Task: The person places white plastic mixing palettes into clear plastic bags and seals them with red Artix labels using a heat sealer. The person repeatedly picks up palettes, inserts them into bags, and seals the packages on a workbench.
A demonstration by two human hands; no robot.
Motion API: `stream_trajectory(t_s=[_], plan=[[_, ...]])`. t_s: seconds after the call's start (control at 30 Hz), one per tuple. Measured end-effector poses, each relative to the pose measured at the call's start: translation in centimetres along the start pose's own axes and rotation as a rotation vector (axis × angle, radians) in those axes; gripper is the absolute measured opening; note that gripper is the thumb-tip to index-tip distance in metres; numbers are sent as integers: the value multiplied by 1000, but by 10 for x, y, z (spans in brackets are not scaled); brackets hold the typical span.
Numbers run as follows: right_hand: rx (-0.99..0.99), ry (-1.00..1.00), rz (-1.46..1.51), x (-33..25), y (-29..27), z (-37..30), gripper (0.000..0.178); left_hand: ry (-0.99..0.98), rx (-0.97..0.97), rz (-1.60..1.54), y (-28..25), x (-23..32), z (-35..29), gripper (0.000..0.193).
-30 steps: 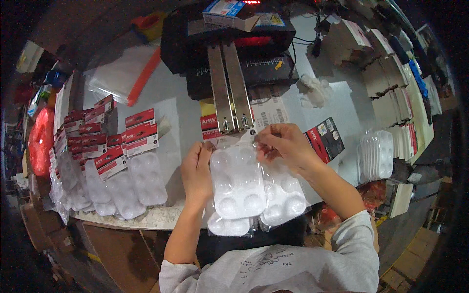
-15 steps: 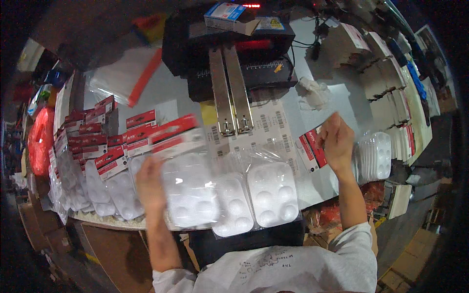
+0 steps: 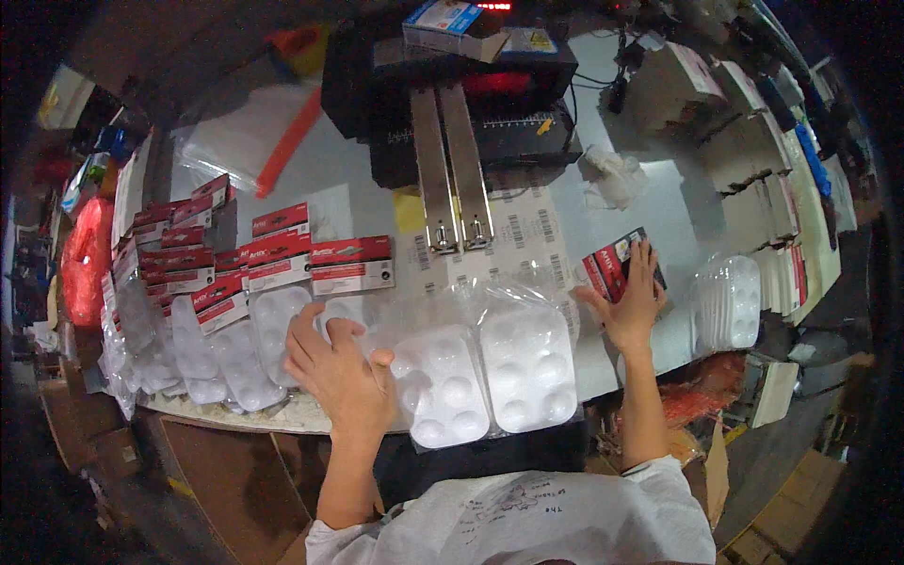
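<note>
My left hand (image 3: 344, 377) is open, its fingers spread and a little bent, over a bagged white palette with round wells (image 3: 350, 311). That pack lies on the table with a red and white header card (image 3: 351, 265) at its top. My right hand (image 3: 631, 306) lies open on a red and black card (image 3: 603, 269), fingers stretched across it and thumb apart. Between my hands, at the table's front edge, are two more white palettes, a left one (image 3: 441, 386) and a right one (image 3: 527, 369), in clear plastic bags.
Several carded palette packs (image 3: 218, 299) overlap at the left. A black machine with two metal rails (image 3: 436, 169) stands at the back. Nested white palettes (image 3: 731, 303) and stacks of cards (image 3: 753, 212) are at the right. Crumpled tissue (image 3: 614, 179) lies behind my right hand.
My left hand has let go of the carded palette pack, which now rests beside the other packs. My right hand has gone from a pinch above the card to fingers laid out on it.
</note>
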State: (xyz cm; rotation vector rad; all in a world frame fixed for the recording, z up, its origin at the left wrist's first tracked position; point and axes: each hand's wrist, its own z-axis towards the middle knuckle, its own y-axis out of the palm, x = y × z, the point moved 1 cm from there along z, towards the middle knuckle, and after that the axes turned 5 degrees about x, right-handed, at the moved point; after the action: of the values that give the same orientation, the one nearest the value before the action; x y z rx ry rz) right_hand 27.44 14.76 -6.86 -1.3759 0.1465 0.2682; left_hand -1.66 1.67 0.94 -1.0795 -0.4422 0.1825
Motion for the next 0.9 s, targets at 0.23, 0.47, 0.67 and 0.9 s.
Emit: stream_trajectory(t_s=[0.23, 0.47, 0.67, 0.9], plan=[[34, 37, 148, -9, -2, -3, 94, -197, 130, -158, 13, -21, -22, 15], [72, 3, 139, -10, -1, -6, 87, -67, 26, -218, 9, -23, -18, 14], [78, 155, 422, -31, -39, 9, 54, -63, -122, -366, 2, -10, -19, 16], [-347, -198, 1007, -107, -135, 23, 40, -622, -565, -1534, -31, 21, -10, 6]])
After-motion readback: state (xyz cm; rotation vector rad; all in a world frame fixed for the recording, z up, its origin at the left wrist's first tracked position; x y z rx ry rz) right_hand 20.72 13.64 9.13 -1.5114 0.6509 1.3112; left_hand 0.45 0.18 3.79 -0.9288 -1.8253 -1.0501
